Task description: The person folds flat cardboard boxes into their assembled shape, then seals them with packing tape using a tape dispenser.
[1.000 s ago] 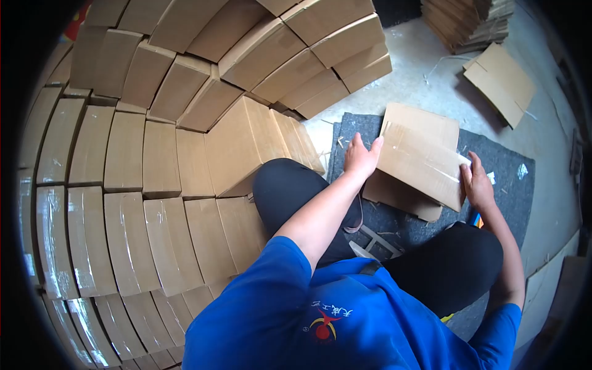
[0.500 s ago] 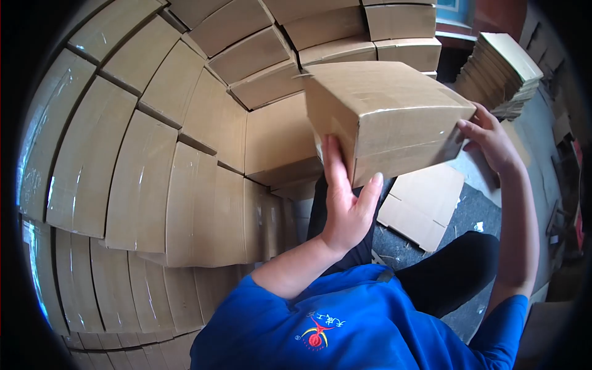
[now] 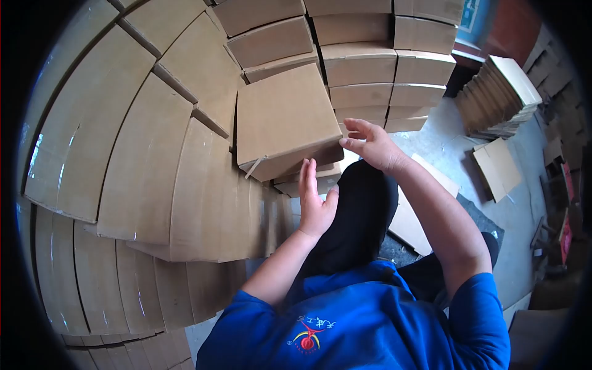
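Observation:
A closed cardboard box sits in the corner of the stacks, a loose strip hanging from its near lower edge. My left hand is at the box's near side, palm inward, with fingers stretched up and thumb apart. At the box's right corner is my right hand, its fingers spread and its thumb at or very close to the edge. Neither hand grips the box. Part of another box shows beneath it.
Stacked boxes form a wall on the left, and more boxes rise at the back. Flattened cardboard is piled at the far right. A folded carton and a flat sheet lie on the floor.
The box has moved left from between my hands onto the stack in the corner. Both hands have loosened from it, and my right hand has come left. The view has shifted too.

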`<state>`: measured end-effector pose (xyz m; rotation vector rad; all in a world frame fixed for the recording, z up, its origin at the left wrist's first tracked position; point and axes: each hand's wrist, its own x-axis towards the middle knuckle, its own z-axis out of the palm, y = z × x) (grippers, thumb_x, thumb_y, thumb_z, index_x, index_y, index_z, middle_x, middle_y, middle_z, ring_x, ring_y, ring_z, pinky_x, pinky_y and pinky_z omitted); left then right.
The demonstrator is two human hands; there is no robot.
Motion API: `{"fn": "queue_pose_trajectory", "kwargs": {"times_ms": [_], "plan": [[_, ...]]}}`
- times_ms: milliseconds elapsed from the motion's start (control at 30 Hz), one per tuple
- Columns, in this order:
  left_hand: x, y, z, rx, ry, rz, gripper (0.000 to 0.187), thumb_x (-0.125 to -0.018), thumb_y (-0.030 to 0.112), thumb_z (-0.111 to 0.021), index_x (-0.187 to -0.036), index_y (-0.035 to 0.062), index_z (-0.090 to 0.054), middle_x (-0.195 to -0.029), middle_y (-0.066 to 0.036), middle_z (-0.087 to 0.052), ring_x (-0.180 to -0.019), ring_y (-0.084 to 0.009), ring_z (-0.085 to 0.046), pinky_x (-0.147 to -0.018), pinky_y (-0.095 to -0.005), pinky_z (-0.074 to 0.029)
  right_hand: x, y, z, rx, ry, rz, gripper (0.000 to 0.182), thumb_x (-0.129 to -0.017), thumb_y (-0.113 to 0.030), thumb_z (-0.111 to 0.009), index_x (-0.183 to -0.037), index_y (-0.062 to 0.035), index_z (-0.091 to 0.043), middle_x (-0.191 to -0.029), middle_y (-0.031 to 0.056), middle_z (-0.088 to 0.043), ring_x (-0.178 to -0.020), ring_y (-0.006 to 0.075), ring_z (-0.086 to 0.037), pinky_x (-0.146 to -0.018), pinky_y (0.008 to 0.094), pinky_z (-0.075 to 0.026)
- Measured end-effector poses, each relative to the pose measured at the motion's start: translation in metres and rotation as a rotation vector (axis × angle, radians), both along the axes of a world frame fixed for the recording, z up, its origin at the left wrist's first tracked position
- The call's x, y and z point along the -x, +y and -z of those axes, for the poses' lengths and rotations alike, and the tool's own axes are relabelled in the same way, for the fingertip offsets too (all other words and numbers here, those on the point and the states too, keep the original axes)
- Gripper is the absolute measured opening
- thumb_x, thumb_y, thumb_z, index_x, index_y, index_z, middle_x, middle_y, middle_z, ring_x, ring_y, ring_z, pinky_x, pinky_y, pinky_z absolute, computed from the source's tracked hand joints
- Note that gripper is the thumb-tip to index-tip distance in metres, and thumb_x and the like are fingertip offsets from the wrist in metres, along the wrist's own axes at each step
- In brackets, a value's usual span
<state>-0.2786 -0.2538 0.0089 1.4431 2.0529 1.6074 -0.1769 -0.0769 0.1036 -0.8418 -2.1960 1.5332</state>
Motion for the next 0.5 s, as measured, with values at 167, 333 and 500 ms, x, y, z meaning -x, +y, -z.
{"fn": "queue_pose_trajectory", "kwargs": {"times_ms": [167,333,500], "plan": [[0.023,0.013,0.008,0.038,0.019,-0.003,0.080,-0.083,0.008,-0.067,-0.151,0.0020,-0.026,-0.157,-0.022,-0.025,-0.145,-0.0375,-0.025,-0.119,-0.0437,-0.023,-0.001,-0.012,0.018,-0.301,-0.057,-0.030,0.083,-0.082,-0.028,-0.073,-0.151,-0.0062,-0.032,-0.137,0.0224,-0.054,-0.126,0.0335,-0.055,-0.106,0.0403,-0.045],[0.051,0.020,0.008,0.074,0.011,-0.080,0.074,-0.084,0.010,-0.068,-0.149,0.0031,-0.031,-0.156,-0.022,-0.027,-0.144,-0.0370,-0.027,-0.118,-0.0436,-0.025,0.032,-0.018,0.017,-0.378,-0.087,-0.093,0.084,-0.083,-0.021,-0.074,-0.153,-0.0093,-0.029,-0.138,0.0211,-0.053,-0.128,0.0308,-0.054,-0.105,0.0382,-0.045],[0.042,0.010,-0.004,0.026,-0.014,-0.103,0.060,-0.086,0.009,-0.066,-0.141,0.0035,-0.043,-0.149,-0.019,-0.037,-0.139,-0.0341,-0.035,-0.115,-0.0420,-0.031,0.022,-0.014,0.013,-0.311,-0.096,0.040,0.070,-0.087,-0.020,-0.072,-0.147,-0.0071,-0.040,-0.139,0.0180,-0.053,-0.127,0.0298,-0.053,-0.104,0.0383,-0.046]]}}
